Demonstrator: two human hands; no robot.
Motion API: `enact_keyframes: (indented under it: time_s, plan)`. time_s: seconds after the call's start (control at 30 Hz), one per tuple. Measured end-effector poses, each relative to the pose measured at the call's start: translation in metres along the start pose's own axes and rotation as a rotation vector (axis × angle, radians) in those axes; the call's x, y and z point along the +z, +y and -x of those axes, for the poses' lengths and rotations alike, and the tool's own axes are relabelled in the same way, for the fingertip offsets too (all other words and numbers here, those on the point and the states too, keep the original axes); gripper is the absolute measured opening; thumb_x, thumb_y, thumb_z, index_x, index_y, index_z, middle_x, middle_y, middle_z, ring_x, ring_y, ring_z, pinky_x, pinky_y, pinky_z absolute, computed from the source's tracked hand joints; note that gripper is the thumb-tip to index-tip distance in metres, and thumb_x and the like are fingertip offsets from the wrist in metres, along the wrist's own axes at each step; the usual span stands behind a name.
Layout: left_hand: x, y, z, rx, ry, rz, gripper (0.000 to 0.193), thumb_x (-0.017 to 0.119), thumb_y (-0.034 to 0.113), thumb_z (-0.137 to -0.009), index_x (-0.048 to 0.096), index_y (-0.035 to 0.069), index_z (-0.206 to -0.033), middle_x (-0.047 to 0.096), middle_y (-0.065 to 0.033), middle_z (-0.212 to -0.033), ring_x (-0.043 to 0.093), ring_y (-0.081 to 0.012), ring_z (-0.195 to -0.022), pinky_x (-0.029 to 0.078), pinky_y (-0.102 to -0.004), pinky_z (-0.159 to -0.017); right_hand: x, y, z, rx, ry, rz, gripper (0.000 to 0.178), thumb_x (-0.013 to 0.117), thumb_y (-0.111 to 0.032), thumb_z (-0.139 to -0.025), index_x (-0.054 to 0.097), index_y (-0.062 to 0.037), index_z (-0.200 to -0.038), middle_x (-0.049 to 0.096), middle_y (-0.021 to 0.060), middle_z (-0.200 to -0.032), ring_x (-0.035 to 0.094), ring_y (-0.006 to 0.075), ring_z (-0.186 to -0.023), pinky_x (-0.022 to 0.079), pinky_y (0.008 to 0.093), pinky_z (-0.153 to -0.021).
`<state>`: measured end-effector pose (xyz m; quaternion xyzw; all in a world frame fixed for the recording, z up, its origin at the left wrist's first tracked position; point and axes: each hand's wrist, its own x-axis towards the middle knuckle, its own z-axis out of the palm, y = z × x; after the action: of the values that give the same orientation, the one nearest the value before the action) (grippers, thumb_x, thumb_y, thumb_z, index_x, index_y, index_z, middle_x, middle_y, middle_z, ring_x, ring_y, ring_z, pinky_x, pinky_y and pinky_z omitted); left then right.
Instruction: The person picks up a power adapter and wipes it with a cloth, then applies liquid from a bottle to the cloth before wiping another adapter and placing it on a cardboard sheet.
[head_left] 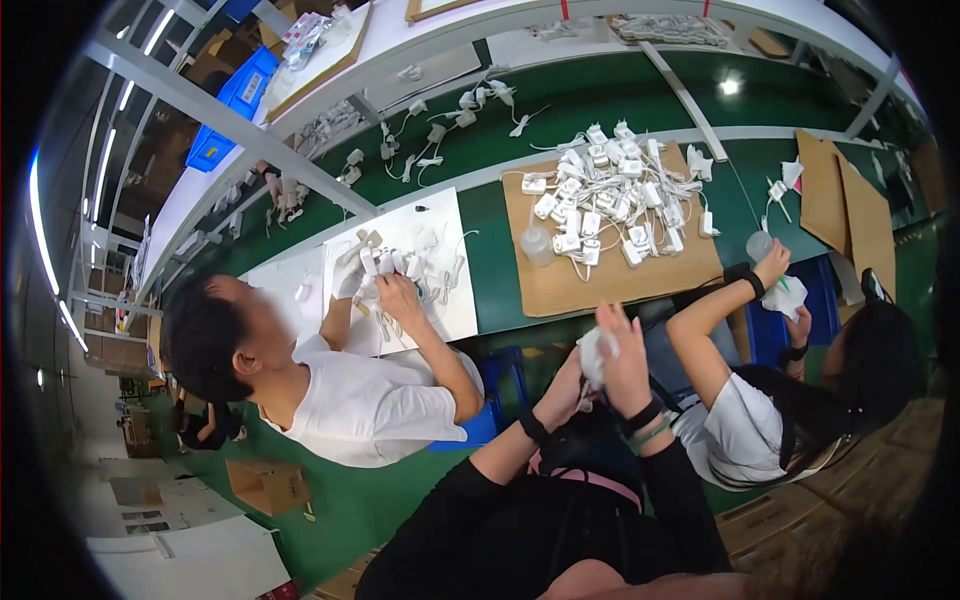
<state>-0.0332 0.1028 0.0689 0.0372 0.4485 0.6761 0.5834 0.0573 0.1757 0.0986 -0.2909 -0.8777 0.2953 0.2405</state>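
Note:
Close in front of my body, beyond my lap, a crumpled white cloth (595, 358) is pressed between my two hands. My left hand (566, 388) closes round its lower left side. Against its right side lies my right hand (626, 368), fingers pointing up and slightly smeared by motion. Whether something is wrapped inside the cloth is hidden. Just past my hands, a flat cardboard sheet (545, 292) on the table carries a heap of white plug adapters with cables (610, 195). A translucent bottle (537, 246) stands at the sheet's left side.
At left, a person in a white shirt (365, 405) handles white adapters on a white board (455, 310). To my right, another person (755, 420) holds a small clear container (759, 246) and a white cloth (785, 296). Cardboard flaps (865, 210) rise at the table's right end.

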Motion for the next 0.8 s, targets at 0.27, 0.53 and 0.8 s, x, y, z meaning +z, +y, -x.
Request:
enact_keyframes:
  time_s: [0.27, 0.53, 0.8]
  plan:
    - [-0.127, 0.053, -0.144, 0.140, 0.392, -0.001, 0.022, 0.043, 0.035, -0.094, 0.046, 0.013, -0.098, 0.048, -0.0030, -0.066, 0.044, -0.0115, -0.043, 0.034, -0.0245, -0.035, -0.013, 0.043, 0.032, 0.852, 0.231, -1.038, 0.043, 0.037, -0.034, -0.097, 0.056, -0.0003, -0.115, 0.064, 0.0051, -0.089, 0.055, 0.0078, -0.067, 0.039, 0.0197, -0.056]
    - [-0.190, 0.044, -0.209, 0.463, 0.909, -0.470, 0.030, 0.052, 0.008, -0.086, 0.045, 0.002, -0.115, 0.052, -0.0116, -0.100, 0.052, -0.0204, -0.091, 0.044, -0.0334, -0.080, -0.015, 0.032, 0.091, 0.992, 0.358, -1.092, 0.041, 0.035, -0.034, -0.097, 0.058, -0.0026, -0.109, 0.065, 0.0039, -0.082, 0.054, 0.0071, -0.058, 0.035, 0.0176, -0.049]
    - [-0.036, 0.024, -0.230, 1.209, 0.308, -1.924, 0.027, 0.049, 0.002, -0.080, 0.053, 0.000, -0.106, 0.058, -0.0190, -0.099, 0.053, -0.0334, -0.102, 0.040, -0.0419, -0.090, -0.020, 0.025, 0.097, 1.039, 0.446, -1.123, 0.040, 0.035, -0.033, -0.097, 0.058, -0.0028, -0.110, 0.065, 0.0047, -0.085, 0.055, 0.0078, -0.060, 0.036, 0.0179, -0.049]
